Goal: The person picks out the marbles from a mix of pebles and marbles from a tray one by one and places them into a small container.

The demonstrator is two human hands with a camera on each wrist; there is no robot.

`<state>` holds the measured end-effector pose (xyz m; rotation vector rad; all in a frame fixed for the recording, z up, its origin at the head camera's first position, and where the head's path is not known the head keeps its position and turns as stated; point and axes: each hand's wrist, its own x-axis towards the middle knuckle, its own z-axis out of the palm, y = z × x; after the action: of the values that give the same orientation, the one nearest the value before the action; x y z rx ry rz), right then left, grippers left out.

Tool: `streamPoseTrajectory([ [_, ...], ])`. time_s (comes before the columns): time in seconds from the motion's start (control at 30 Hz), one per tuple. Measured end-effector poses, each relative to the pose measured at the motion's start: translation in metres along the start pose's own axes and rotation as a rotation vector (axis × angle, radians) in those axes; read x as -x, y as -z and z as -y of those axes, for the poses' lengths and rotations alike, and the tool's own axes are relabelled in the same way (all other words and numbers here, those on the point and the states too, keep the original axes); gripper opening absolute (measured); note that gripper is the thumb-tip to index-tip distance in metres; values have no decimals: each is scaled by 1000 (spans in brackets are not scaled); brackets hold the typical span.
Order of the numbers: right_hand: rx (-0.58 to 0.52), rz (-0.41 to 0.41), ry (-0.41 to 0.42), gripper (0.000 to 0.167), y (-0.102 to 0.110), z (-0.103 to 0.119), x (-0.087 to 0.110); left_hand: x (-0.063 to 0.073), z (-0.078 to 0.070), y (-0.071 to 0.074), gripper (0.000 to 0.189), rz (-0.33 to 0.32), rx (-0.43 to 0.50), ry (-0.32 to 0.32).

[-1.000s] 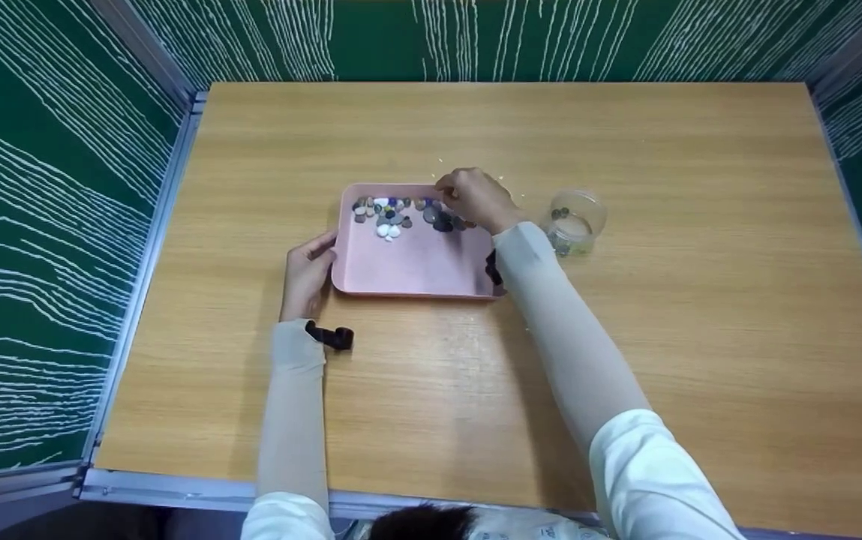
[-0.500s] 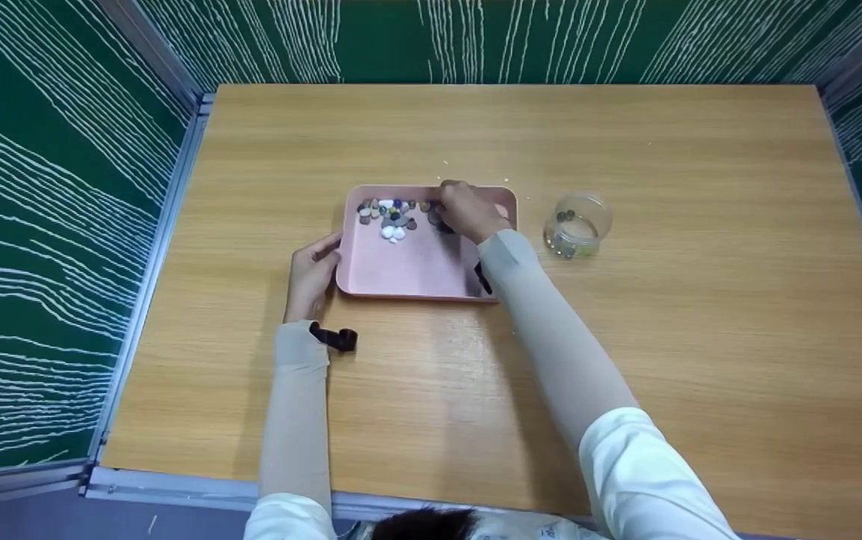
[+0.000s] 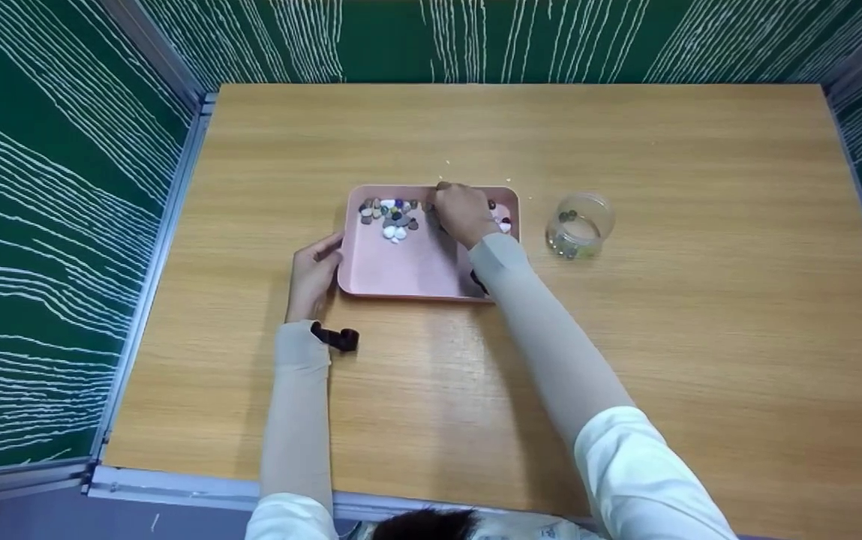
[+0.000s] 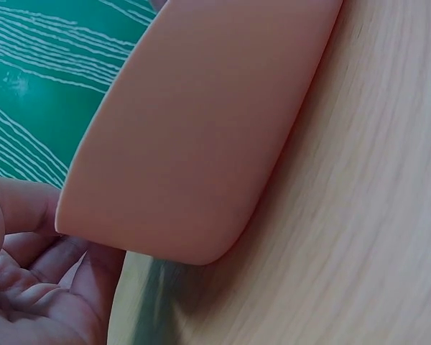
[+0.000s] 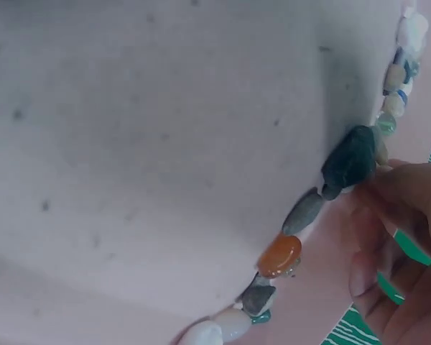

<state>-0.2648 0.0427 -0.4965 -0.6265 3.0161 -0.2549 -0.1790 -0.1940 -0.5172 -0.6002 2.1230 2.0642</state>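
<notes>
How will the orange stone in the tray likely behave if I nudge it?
The orange stone looks glossy, so it may feel slippery. Its rounded, oval outline suggests it could slide or rock, perhaps roll a little. The gray stone sits right next to it, so a push that way would probably shift that too.

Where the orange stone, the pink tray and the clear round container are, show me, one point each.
Orange stone (image 5: 280, 256): right wrist view, middle of its glossy face.
Pink tray (image 3: 400, 271): head view, bare floor near its front edge.
Clear round container (image 3: 596, 207): head view, its far wall.
</notes>
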Motion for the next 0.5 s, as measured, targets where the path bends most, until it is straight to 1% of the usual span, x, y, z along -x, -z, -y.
streamPoseTrajectory([
  [0.1,42,25,-8,25,0,2,-1,1,-1,0,43,0,12,9],
  [0.27,88,50,-15,20,1,3,0,1,-1,1,42,2,1,-21],
  [0.33,82,55,-20,19,2,4,0,1,-1,1,41,4,-7,-41],
  [0.5,33,79,-48,18,2,3,0,1,1,1,41,11,9,-49],
])
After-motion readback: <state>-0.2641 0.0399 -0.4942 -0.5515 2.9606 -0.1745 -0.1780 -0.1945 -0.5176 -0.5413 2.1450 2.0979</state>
